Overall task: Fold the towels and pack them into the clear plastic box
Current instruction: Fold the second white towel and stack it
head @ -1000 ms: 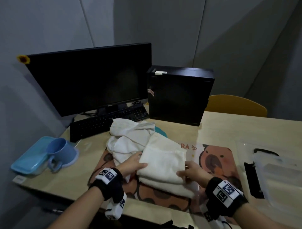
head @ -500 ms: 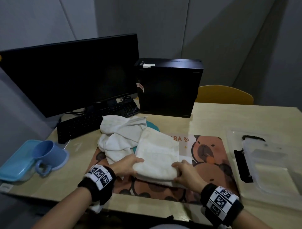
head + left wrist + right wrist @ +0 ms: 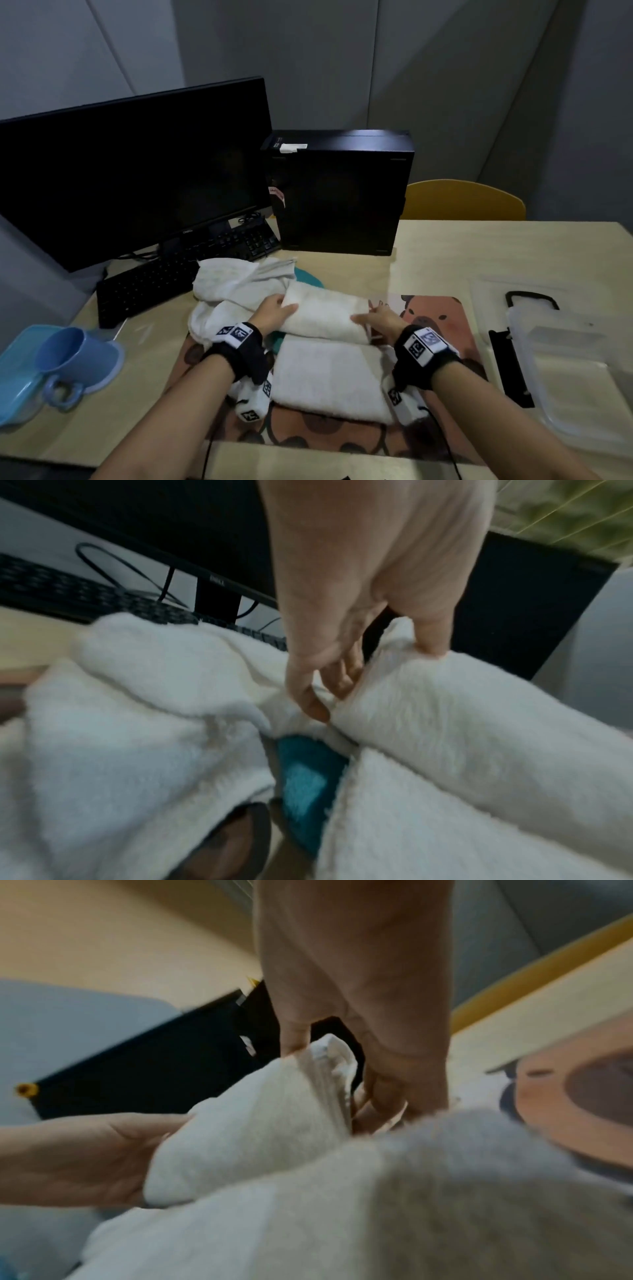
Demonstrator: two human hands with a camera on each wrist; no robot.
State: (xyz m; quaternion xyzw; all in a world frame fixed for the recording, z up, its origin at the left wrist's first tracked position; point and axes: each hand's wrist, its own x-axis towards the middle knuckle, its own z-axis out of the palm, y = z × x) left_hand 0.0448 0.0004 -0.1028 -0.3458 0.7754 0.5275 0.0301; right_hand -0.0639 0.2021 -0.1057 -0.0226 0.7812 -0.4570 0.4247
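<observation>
On the capybara mat (image 3: 442, 329) in the head view, a white towel (image 3: 325, 317) is being folded; the left hand (image 3: 274, 313) pinches its left end and the right hand (image 3: 378, 318) its right end. The clear plastic box (image 3: 568, 373) sits right of the mat, well apart from both hands.

Left wrist view: thumb on top, fingers (image 3: 308, 696) curled under the towel's edge, a teal cloth (image 3: 308, 785) just below.

Right wrist view: right-hand fingers (image 3: 387, 1096) clamped round the layered towel end, left hand (image 3: 78, 1156) cupping the other end.
</observation>
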